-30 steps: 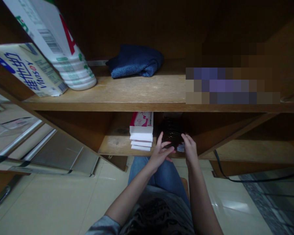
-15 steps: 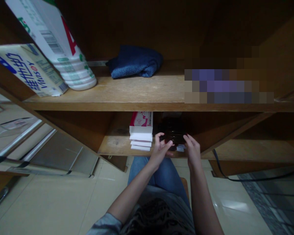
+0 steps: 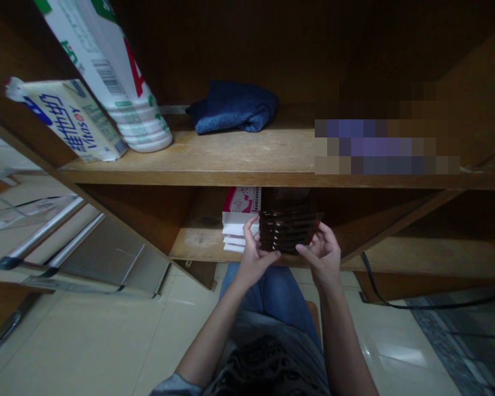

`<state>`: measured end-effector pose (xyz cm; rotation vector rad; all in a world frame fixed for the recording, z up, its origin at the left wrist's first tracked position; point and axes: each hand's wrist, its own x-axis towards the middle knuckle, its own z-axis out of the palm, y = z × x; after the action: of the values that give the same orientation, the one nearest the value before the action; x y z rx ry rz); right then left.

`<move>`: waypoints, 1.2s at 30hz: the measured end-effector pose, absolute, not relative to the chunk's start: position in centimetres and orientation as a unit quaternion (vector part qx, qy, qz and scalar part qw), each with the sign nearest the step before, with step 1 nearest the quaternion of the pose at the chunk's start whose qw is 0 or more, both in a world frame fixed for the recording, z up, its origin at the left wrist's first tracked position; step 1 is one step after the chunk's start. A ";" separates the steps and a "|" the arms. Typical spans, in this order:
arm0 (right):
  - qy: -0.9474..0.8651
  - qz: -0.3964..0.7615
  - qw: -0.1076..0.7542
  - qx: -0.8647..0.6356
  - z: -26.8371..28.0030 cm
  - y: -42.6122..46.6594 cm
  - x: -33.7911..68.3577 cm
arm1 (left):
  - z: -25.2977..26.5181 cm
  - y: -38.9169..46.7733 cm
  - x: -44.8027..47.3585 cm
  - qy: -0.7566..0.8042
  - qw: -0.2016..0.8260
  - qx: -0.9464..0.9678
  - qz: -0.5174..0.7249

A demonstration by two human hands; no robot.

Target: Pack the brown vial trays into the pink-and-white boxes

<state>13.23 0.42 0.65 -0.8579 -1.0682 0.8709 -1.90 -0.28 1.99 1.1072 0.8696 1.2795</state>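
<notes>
Wooden cabinet, two levels, above a pale tile floor. Upper shelf, left to right: Vitasoy carton, leaning in view beside a white bottle with green and red print; folded dark blue cloth; pixelated patch at right. Lower shelf: pink-and-white box, white flaps or box ends at its near side.

Dark brown ribbed pack, glossy, is at the front of the lower compartment, right of the box; whether it bears on the shelf cannot be told. Left hand grasps its left end, thumb along the near edge; right hand grasps the right end, fingers bent, thumb at the near edge. Black cable hangs at right.
</notes>
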 end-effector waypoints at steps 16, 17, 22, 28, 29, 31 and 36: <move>-0.700 0.273 0.550 -0.364 2.7 -0.8 11.4 | 2.7 0.2 -5.9 0.325 0.465 0.612 0.550; -0.700 0.275 0.551 -0.362 2.6 -0.8 11.4 | 2.7 0.2 -5.8 0.323 0.472 0.610 0.548; -0.654 0.356 0.550 -0.378 1.6 -0.7 12.1 | 2.7 -0.2 -5.7 0.334 0.537 0.598 0.492; -0.548 0.515 0.533 -0.387 1.7 -0.9 12.1 | 2.5 -0.9 -5.3 0.389 0.610 0.504 0.471; -0.534 0.534 0.529 -0.388 1.8 -0.8 12.0 | 2.5 -0.9 -5.2 0.394 0.624 0.481 0.473; -0.515 0.555 0.523 -0.391 2.1 -0.7 11.9 | 2.4 -0.9 -5.0 0.398 0.650 0.448 0.467; -0.500 0.565 0.505 -0.419 1.3 -0.2 11.9 | 1.8 -0.5 -4.6 0.404 0.673 0.436 0.440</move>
<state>11.87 -0.24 1.29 -1.0110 -1.2063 1.3634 -4.60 -0.55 1.81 0.9820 0.9090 0.9896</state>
